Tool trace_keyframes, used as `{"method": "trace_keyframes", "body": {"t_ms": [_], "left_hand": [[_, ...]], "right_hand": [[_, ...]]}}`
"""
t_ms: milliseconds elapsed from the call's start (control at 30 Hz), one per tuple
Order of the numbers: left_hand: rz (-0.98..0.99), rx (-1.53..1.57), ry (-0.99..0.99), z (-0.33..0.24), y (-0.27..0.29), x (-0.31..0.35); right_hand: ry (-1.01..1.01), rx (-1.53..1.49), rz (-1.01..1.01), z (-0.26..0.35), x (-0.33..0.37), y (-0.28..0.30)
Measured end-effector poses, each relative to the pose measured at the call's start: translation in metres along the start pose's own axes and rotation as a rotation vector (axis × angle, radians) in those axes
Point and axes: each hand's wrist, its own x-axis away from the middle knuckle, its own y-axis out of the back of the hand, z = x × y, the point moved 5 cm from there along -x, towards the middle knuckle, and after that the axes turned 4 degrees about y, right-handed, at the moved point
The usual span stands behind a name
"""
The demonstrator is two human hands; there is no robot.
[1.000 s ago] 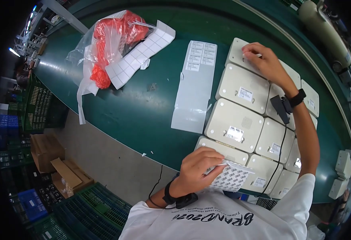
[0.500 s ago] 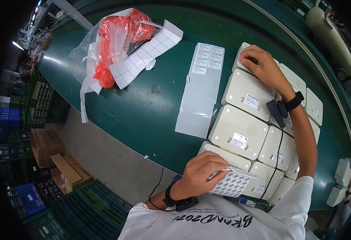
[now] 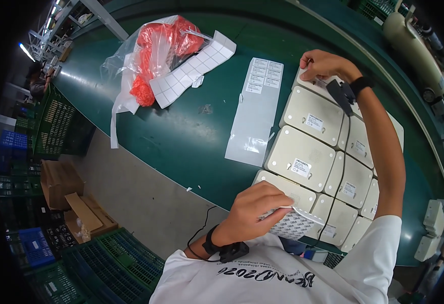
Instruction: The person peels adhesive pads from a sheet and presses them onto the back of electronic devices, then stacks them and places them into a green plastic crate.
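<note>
My left hand (image 3: 256, 212) pinches a white sheet (image 3: 292, 225) with a repeated grey print, by its upper edge, low in front of my shirt. Part of the sheet is behind my fingers. Over at the far end of the rows, my right hand (image 3: 324, 65) has its fingers curled and its fingertips at the corner of a cream plastic housing (image 3: 315, 88). Whatever is between those fingertips is too small to make out. Several more cream housings (image 3: 300, 152) lie beside it, with pale round dots near their corners and white labels.
A backing sheet (image 3: 255, 119) with several white labels lies left of the housings. Beyond it are a clear bag with red plastic (image 3: 148, 55) and a gridded white strip (image 3: 194, 68). Green crates (image 3: 115, 263) and a cardboard box (image 3: 62, 185) stand on the floor. A black cable (image 3: 344, 167) crosses the housings.
My right hand has shifted slightly left, its fingertips now lower at the far housing's corner. My left hand still holds the printed sheet, which now curves more. The view has shifted a little.
</note>
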Motion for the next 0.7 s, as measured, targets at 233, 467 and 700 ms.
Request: {"method": "trace_keyframes", "body": {"t_ms": [233, 467, 700], "left_hand": [[-0.168, -0.377, -0.266, -0.029, 0.026, 0.006], [-0.323, -0.572, -0.463, -0.016, 0.021, 0.020], [-0.195, -0.431, -0.399, -0.022, 0.011, 0.022]], "right_hand": [[0.284, -0.364, -0.174, 0.016, 0.084, -0.049], [0.353, -0.812, 0.103, 0.087, 0.238, -0.145], [0.350, -0.722, 0.053, 0.090, 0.253, -0.145]]}}
